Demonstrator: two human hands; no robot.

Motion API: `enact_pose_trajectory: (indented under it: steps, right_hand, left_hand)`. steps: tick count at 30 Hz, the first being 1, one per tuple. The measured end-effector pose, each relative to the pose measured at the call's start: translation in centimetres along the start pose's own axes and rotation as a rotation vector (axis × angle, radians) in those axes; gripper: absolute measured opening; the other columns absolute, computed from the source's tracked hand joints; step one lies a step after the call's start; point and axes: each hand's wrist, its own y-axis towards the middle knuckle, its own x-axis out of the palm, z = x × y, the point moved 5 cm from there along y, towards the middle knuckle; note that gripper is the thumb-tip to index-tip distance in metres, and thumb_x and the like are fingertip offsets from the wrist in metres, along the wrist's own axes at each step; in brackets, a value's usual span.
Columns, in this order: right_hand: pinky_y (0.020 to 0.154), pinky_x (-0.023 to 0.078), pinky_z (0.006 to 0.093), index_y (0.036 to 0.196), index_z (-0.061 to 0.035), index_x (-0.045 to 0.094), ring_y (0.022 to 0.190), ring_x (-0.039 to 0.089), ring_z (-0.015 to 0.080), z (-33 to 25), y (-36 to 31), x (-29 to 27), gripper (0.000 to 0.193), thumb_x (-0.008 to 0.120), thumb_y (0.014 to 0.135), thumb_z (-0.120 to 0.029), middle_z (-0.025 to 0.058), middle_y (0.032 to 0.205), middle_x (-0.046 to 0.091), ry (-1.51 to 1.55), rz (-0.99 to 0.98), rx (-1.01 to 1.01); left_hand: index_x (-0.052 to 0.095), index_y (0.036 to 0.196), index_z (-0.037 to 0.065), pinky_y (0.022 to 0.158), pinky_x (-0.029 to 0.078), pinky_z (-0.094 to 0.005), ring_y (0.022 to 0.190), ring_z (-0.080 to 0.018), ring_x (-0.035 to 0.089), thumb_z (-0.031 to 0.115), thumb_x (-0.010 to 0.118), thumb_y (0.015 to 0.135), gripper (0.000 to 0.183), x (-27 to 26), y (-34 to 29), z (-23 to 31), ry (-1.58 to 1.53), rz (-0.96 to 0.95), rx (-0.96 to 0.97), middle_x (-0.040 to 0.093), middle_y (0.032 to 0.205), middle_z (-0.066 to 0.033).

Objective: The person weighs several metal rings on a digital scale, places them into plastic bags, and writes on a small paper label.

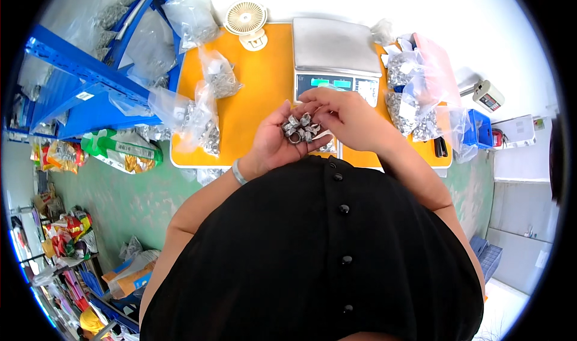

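My left hand (268,144) is palm up and cupped around a small heap of silvery metal pieces (300,128), at least one of them ring-shaped. Above it, my right hand (350,115) bends over the heap, thumb and fingers curled together at its right side. Whatever those fingertips pinch is too small to make out. Both hands are over the front part of an orange-topped table (262,64). Just beyond them is a weighing scale (336,48) with a bare metal pan and lit green displays. A small bag of metal pieces (326,144) shows partly below my right hand.
Clear bags of metal parts (222,79) lie on the table's left, with more bags (401,109) on its right. A cream fan (246,19) stands at the back. Blue shelving (90,61) rises at left; a blue bin (478,129) is at right.
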Motion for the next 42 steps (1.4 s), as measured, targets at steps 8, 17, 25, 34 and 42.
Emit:
enact_pose_trajectory:
  steps: [8,17,25,34,42]
  right_hand:
    - [0.068,0.050,0.0301,0.100,-0.0041,0.058,0.078,0.062,0.0216,-1.7,0.1,-0.2,0.027,0.059,0.073,-0.001,0.0096,0.087,0.061,-0.090,0.020,-0.209]
    - [0.069,0.046,0.0350,0.084,-0.0055,0.061,0.080,0.056,0.0270,-1.9,0.2,1.4,0.017,0.066,0.068,-0.009,0.0075,0.080,0.058,-0.268,0.139,-0.380]
    - [0.071,0.047,0.0352,0.080,-0.0060,0.062,0.081,0.056,0.0274,-2.0,0.2,1.8,0.014,0.065,0.067,-0.007,0.0092,0.086,0.057,-0.216,0.174,-0.347]
    - [0.077,0.045,0.0350,0.091,-0.0106,0.061,0.090,0.052,0.0264,-3.4,0.1,2.7,0.028,0.068,0.064,-0.007,0.0091,0.099,0.053,-0.344,0.116,-0.496]
    - [0.088,0.041,0.0394,0.105,-0.0144,0.059,0.102,0.046,0.0311,-4.1,0.7,3.3,0.043,0.070,0.063,-0.009,0.0120,0.112,0.048,-0.495,0.103,-0.516]
  left_hand:
    - [0.035,0.130,0.004,0.100,0.032,-0.0481,0.117,-0.0312,0.042,0.043,0.025,0.094,0.054,0.5,-2.0,1.4,-0.043,-0.012,0.074,0.045,0.124,-0.0166]
    - [0.034,0.130,0.003,0.100,0.030,-0.0476,0.115,-0.0301,0.043,0.047,0.023,0.093,0.059,0.8,-2.7,2.1,-0.046,-0.163,0.072,0.045,0.123,-0.0171]
    - [0.033,0.130,0.001,0.099,0.031,-0.0458,0.115,-0.0291,0.042,0.049,0.022,0.093,0.061,1.0,-3.0,2.4,-0.036,-0.103,0.109,0.044,0.125,-0.0164]
    - [0.032,0.131,0.001,0.100,0.030,-0.0460,0.118,-0.0313,0.041,0.054,0.018,0.091,0.068,1.6,-3.2,2.5,-0.035,-0.098,0.098,0.042,0.127,-0.0170]
    - [0.031,0.131,0.003,0.101,0.030,-0.0470,0.120,-0.0317,0.039,0.058,0.018,0.089,0.071,1.4,-3.6,2.4,-0.052,-0.174,0.043,0.041,0.128,-0.0180]
